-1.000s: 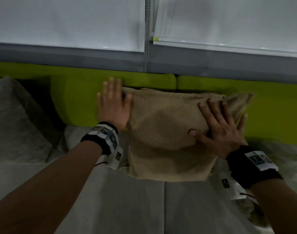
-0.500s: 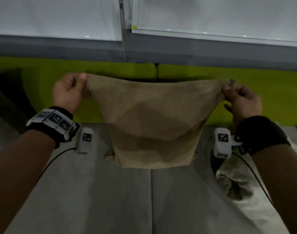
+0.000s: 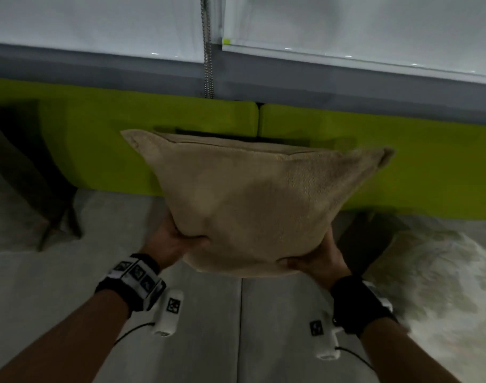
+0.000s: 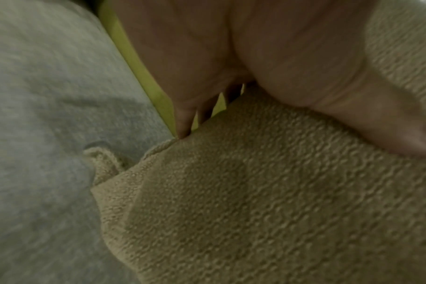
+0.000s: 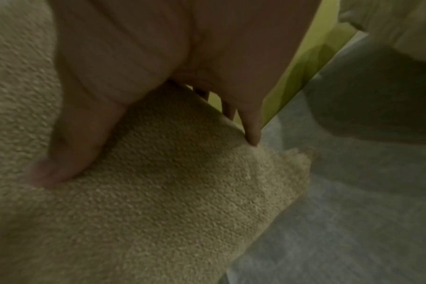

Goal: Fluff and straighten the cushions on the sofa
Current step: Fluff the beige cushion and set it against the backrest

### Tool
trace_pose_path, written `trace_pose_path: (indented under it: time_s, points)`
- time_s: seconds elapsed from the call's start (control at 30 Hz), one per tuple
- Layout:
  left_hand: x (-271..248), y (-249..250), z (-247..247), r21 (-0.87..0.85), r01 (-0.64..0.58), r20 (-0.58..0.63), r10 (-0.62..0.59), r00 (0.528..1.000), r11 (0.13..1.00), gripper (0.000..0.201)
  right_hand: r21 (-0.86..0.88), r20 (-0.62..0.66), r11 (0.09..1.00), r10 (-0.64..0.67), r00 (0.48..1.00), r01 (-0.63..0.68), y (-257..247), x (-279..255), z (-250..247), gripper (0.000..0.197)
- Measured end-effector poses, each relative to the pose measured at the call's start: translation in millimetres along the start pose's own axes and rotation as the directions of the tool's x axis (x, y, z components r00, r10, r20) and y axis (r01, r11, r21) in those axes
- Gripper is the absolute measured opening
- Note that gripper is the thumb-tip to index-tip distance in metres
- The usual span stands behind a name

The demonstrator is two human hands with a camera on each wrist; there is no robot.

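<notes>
A tan knitted cushion (image 3: 252, 200) is held up above the grey sofa seat (image 3: 236, 327), in front of the lime-green backrest (image 3: 142, 128). My left hand (image 3: 175, 240) grips its lower left edge, thumb on the front face and fingers behind. My right hand (image 3: 313, 261) grips the lower right edge the same way. In the left wrist view the thumb presses into the cushion (image 4: 268, 201); in the right wrist view my thumb digs into the cushion (image 5: 158, 192) while the fingers reach behind it. The two top corners stick out to the sides.
A grey cushion (image 3: 12, 194) leans at the left against the backrest. A pale furry cushion or throw (image 3: 435, 283) lies on the seat at the right. White roller blinds (image 3: 98, 23) with a bead chain (image 3: 207, 51) hang behind the sofa.
Both hands let go of the cushion's top corners and now grip its bottom edge. The cushion has risen off the seat and bulges fuller.
</notes>
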State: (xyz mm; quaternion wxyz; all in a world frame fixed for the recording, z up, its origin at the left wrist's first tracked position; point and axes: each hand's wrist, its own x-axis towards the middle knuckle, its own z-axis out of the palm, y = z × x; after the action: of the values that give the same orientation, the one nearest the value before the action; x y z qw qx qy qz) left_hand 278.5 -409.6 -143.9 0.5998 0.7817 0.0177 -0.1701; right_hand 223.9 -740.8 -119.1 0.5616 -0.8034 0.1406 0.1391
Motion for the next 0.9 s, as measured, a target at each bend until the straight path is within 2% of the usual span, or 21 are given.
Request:
trace_pose_path:
  time_s: [0.07,0.13,0.23,0.33,0.4,0.47,0.53,0.67,0.77,0.9]
  points:
    - [-10,0,-4,-0.084,-0.047,-0.121,0.037,0.992,0.995,0.123,0.046,-0.012,0.994,-0.101,0.995,0.101,5,-3,-1,0.141]
    - [-20,3,-5,-0.077,-0.056,-0.153,0.044,0.987,0.995,0.124,0.126,-0.022,0.987,-0.097,0.995,0.099,3,-3,-7,0.138]
    - [-16,7,2,-0.017,-0.021,-0.088,0.019,0.996,1.000,0.129,0.278,-0.001,0.961,0.001,1.000,-0.001,5,1,-15,0.144]
    - [-1,19,14,0.032,0.032,-0.019,-0.031,0.999,0.999,0.141,0.248,0.043,0.968,0.039,0.998,-0.049,9,1,-20,0.157]
    - [4,29,18,-0.004,0.019,-0.069,-0.019,0.997,1.000,0.134,0.211,0.024,0.977,0.033,0.999,-0.038,8,2,-22,0.149]
    - [1,32,15,-0.053,0.007,-0.149,-0.014,0.989,0.999,0.121,0.172,-0.025,0.985,-0.015,1.000,0.019,7,1,-20,0.127]
    - [-2,29,8,-0.015,-0.020,-0.188,0.016,0.982,1.000,0.125,0.136,-0.070,0.987,-0.079,0.994,0.088,5,2,-15,0.114]
    - [-3,28,3,0.041,0.043,-0.141,-0.037,0.989,0.998,0.129,0.107,-0.082,0.990,-0.084,0.993,0.093,1,5,-8,0.115]
    - [1,26,0,0.046,0.034,-0.137,-0.027,0.990,0.998,0.125,0.124,-0.071,0.990,-0.053,0.996,0.061,3,7,-6,0.116]
    - [-1,31,-3,0.056,0.041,-0.107,-0.035,0.994,0.998,0.129,0.170,-0.058,0.985,-0.025,0.998,0.035,-8,4,6,0.104]
